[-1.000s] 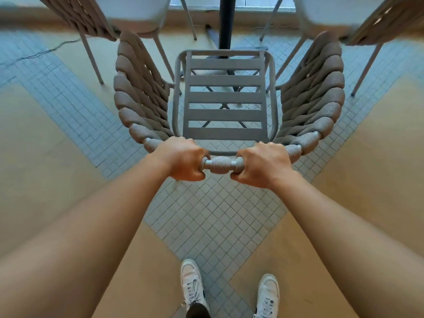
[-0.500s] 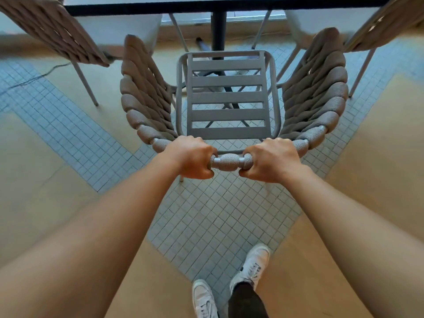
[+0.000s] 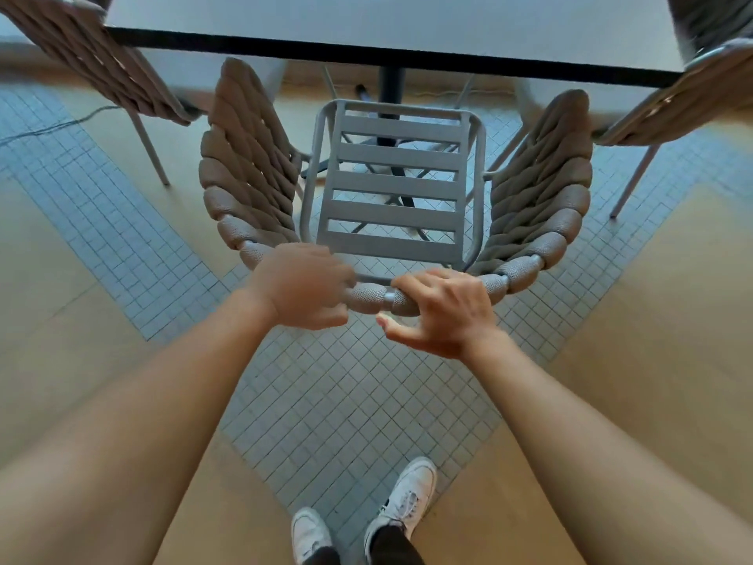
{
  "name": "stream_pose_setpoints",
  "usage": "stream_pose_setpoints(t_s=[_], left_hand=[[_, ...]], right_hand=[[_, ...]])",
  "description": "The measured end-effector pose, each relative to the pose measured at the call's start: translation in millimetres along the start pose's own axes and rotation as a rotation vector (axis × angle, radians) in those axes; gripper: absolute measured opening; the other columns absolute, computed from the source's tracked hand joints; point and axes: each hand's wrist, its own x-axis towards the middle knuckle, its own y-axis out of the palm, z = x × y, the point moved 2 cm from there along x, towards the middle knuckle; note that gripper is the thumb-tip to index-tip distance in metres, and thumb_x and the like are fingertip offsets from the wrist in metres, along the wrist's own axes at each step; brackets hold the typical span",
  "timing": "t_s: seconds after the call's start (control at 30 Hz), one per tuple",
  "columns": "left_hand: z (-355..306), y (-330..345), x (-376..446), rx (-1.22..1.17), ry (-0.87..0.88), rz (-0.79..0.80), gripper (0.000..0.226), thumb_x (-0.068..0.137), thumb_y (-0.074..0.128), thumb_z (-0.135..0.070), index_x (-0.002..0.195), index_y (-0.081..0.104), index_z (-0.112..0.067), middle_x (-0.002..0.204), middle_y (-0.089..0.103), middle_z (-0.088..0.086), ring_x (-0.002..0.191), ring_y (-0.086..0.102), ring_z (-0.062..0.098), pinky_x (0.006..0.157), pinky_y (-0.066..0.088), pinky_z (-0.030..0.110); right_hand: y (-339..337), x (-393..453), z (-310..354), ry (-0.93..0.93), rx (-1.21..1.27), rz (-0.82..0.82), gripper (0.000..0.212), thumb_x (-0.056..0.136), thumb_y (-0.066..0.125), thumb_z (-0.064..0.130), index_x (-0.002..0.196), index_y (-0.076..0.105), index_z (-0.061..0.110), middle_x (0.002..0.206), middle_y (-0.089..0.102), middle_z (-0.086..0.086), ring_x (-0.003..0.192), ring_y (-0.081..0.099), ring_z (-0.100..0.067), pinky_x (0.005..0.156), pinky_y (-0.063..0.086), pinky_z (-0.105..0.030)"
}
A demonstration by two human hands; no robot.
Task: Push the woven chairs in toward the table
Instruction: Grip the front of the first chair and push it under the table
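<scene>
woven chair [image 3: 391, 189] at centre frame, its slatted seat front under the table [image 3: 391, 30] edge at top, left hand [image 3: 303, 285] curled around the chair's back rail, right hand [image 3: 442, 309] resting on the rail with fingers loosening and thumb free, white shoes [image 3: 403, 507] at bottom

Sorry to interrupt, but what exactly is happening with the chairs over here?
A person is pushing a woven chair in toward the table. The left hand is wrapped around the top rail of the backrest; the right hand rests on it with fingers loosened. The seat front sits near the table edge. Two more woven chairs flank it.
</scene>
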Motion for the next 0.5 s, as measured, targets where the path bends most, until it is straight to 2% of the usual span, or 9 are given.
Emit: stream_pose_setpoints(t_s=[0.07, 0.1, 0.2, 0.27, 0.3, 0.37, 0.4, 0.43, 0.5], left_hand=[[-5.3, 8.9, -6.5, 0.027, -0.142, -0.192, 0.039, 0.089, 0.048, -0.051, 0.106, 0.072, -0.024, 0.104, 0.076, -0.001, 0.110, 0.067, 0.022, 0.118, 0.028, 0.050], [-8.8, 12.4, -7.4, 0.010, -0.319, -0.289, 0.042, 0.093, 0.043, -0.052, 0.113, 0.070, -0.025, 0.118, 0.073, -0.001, 0.126, 0.058, 0.021, 0.123, 0.011, 0.053], [-24.8, 18.1, -2.6, -0.205, -0.932, -0.582, 0.058, 0.090, 0.052, -0.047, 0.143, 0.049, -0.024, 0.160, 0.037, 0.000, 0.153, 0.017, 0.025, 0.120, -0.015, 0.051], [-37.4, 26.1, -2.7, -0.570, -1.322, -0.765, 0.092, 0.079, 0.063, -0.039, 0.159, 0.021, -0.022, 0.170, 0.006, 0.004, 0.155, 0.001, 0.032, 0.118, -0.009, 0.064], [-43.1, 30.6, -3.1, -0.798, -1.513, -0.835, 0.105, 0.076, 0.067, -0.039, 0.161, 0.007, -0.025, 0.170, -0.006, 0.004, 0.154, -0.003, 0.035, 0.118, -0.001, 0.068], [-53.0, 38.6, 0.2, -1.254, -1.806, -0.896, 0.120, 0.074, 0.075, -0.038, 0.159, -0.010, -0.032, 0.168, -0.015, 0.006, 0.153, 0.004, 0.041, 0.119, 0.015, 0.064], [-56.5, 39.8, 3.6, -1.443, -1.883, -0.917, 0.123, 0.073, 0.077, -0.035, 0.159, -0.011, -0.035, 0.169, -0.008, 0.010, 0.151, 0.016, 0.043, 0.115, 0.026, 0.064], [-57.8, 40.2, 7.4, -1.608, -1.906, -0.949, 0.122, 0.072, 0.076, -0.028, 0.159, -0.010, -0.036, 0.167, 0.009, 0.014, 0.145, 0.032, 0.043, 0.107, 0.037, 0.067], [-55.6, 38.4, 13.3, -1.832, -1.823, -1.060, 0.110, 0.074, 0.069, -0.011, 0.159, 0.003, -0.034, 0.148, 0.047, 0.015, 0.119, 0.061, 0.036, 0.086, 0.053, 0.065]], right_hand=[[5.6, -10.5, 3.9, 0.004, -0.008, -0.194, 0.053, 0.092, 0.053, 0.063, 0.123, 0.071, 0.023, 0.149, 0.055, -0.010, 0.144, 0.043, -0.032, 0.117, 0.027, -0.062], [9.5, -14.8, 6.7, 0.114, -0.015, -0.263, 0.056, 0.095, 0.052, 0.061, 0.137, 0.064, 0.025, 0.163, 0.035, -0.011, 0.153, 0.025, -0.032, 0.121, 0.011, -0.066], [14.4, -26.8, 17.5, 0.815, 0.259, -0.415, 0.098, 0.086, 0.060, 0.071, 0.163, 0.011, 0.036, 0.170, -0.012, -0.012, 0.156, -0.008, -0.033, 0.119, -0.006, -0.069], [19.3, -28.7, 23.7, 1.298, 0.685, -0.464, 0.130, 0.072, 0.077, 0.071, 0.161, -0.013, 0.039, 0.168, -0.023, -0.010, 0.156, -0.009, -0.032, 0.118, 0.005, -0.071], [22.1, -25.3, 27.3, 1.476, 0.956, -0.467, 0.136, 0.068, 0.085, 0.064, 0.161, -0.012, 0.037, 0.170, -0.017, -0.011, 0.157, 0.002, -0.033, 0.118, 0.018, -0.068], [22.6, -11.4, 34.7, 1.627, 1.529, -0.461, 0.114, 0.072, 0.090, 0.040, 0.160, 0.020, 0.023, 0.162, 0.033, -0.018, 0.138, 0.048, -0.036, 0.099, 0.050, -0.059], [21.9, -4.9, 35.7, 1.624, 1.726, -0.461, 0.087, 0.076, 0.088, 0.025, 0.148, 0.040, 0.013, 0.143, 0.057, -0.020, 0.118, 0.065, -0.035, 0.083, 0.059, -0.056], [21.3, -1.6, 34.6, 1.616, 1.789, -0.472, 0.063, 0.078, 0.083, 0.012, 0.132, 0.052, 0.007, 0.125, 0.067, -0.021, 0.102, 0.071, -0.034, 0.069, 0.063, -0.053], [20.6, -0.2, 31.6, 1.593, 1.747, -0.460, 0.036, 0.079, 0.075, 0.001, 0.110, 0.057, 0.002, 0.107, 0.072, -0.022, 0.087, 0.074, -0.034, 0.058, 0.063, -0.049]])
